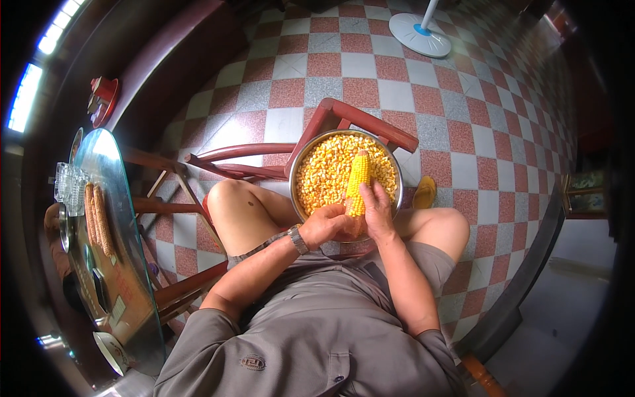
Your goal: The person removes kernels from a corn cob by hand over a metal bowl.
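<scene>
A yellow ear of corn (pixel 358 181) is held over a round metal basin (pixel 293 186), its lower end stripped down to the bare cob. My right hand (pixel 377 211) grips the ear from the right side. On the left, my left hand (pixel 325 223), with a metal-banded watch (pixel 297 240) at the wrist, presses its thumb against the stripped lower part. Loose corn kernels (pixel 322 173) fill much of the basin. Beneath the basin is a red wooden stool or chair (pixel 357 119), between my knees.
To the left stands a glass-topped table (pixel 131 317) bearing bare corncobs (pixel 99 218), a clear glass dish (pixel 70 186) and a white bowl (pixel 111 352). A white stand base (pixel 419 34) rests on the checkered tile floor (pixel 322 64). A yellow slipper (pixel 424 192) lies right of the basin.
</scene>
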`<act>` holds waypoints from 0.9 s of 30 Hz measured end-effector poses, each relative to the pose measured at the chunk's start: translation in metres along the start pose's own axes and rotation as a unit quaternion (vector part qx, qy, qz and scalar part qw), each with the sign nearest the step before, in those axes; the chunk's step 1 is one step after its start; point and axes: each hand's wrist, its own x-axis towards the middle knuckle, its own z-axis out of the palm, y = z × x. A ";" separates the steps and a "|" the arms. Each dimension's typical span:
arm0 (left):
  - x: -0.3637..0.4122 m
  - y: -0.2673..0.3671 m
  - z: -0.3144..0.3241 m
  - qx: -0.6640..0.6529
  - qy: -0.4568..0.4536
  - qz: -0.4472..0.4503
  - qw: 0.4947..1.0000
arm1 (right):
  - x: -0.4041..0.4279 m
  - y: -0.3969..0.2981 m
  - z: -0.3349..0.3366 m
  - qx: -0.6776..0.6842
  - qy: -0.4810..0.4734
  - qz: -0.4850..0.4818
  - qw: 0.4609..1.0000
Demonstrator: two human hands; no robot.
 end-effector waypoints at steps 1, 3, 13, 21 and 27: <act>0.001 -0.002 -0.001 0.000 0.009 0.002 1.000 | 0.000 -0.001 0.001 0.000 0.000 0.000 1.000; 0.005 -0.007 -0.008 -0.029 0.009 -0.006 1.000 | -0.001 -0.002 0.003 0.007 0.001 -0.010 1.000; 0.010 -0.005 -0.006 -0.012 -0.009 -0.020 1.000 | -0.003 -0.007 0.006 -0.016 -0.012 -0.018 1.000; 0.012 -0.009 -0.011 -0.013 -0.011 -0.015 1.000 | -0.004 -0.009 0.009 -0.036 -0.016 -0.032 0.999; 0.013 -0.008 -0.015 -0.085 -0.012 -0.048 0.995 | -0.004 -0.008 0.011 -0.007 0.004 -0.040 0.999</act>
